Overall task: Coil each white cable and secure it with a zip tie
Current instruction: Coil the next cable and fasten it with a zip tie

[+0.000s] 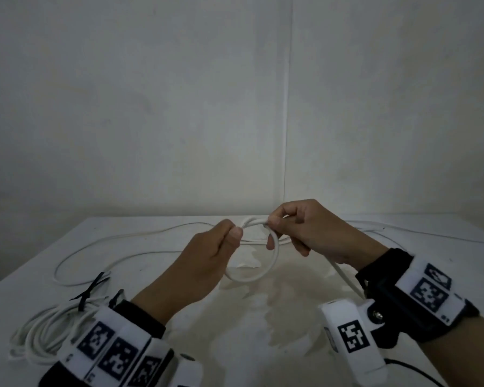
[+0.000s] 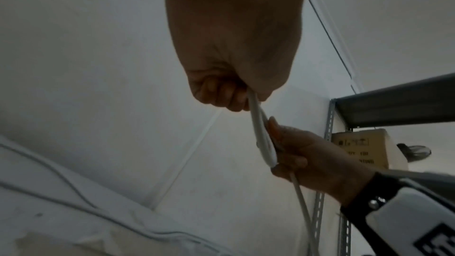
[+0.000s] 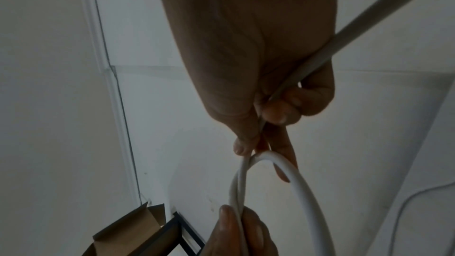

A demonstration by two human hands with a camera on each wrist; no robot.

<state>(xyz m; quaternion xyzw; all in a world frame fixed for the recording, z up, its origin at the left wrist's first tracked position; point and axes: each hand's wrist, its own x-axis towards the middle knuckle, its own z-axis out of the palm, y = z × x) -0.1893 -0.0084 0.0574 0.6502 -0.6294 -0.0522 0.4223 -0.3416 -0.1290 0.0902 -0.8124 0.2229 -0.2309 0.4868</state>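
Both hands hold a thick white cable (image 1: 274, 258) above the middle of the white table (image 1: 179, 289), and it forms one small loop hanging below them. My left hand (image 1: 229, 233) pinches two strands of the loop (image 2: 261, 133) between thumb and fingers. My right hand (image 1: 274, 222) grips the loop's top, fingers curled round the cable (image 3: 305, 192); the free length runs past the palm toward my right wrist (image 3: 369, 13). A finished white coil (image 1: 39, 331) bound with black zip ties (image 1: 91, 289) lies at the near left. Thin white cable (image 1: 76, 252) trails loose over the table's left.
More thin cable (image 1: 403, 230) lies along the table's far right edge. Grey walls meet in a corner behind the table. A metal shelf with a cardboard box (image 2: 364, 147) stands to the right, and another open box (image 3: 138, 227) on a black frame shows low in the right wrist view.
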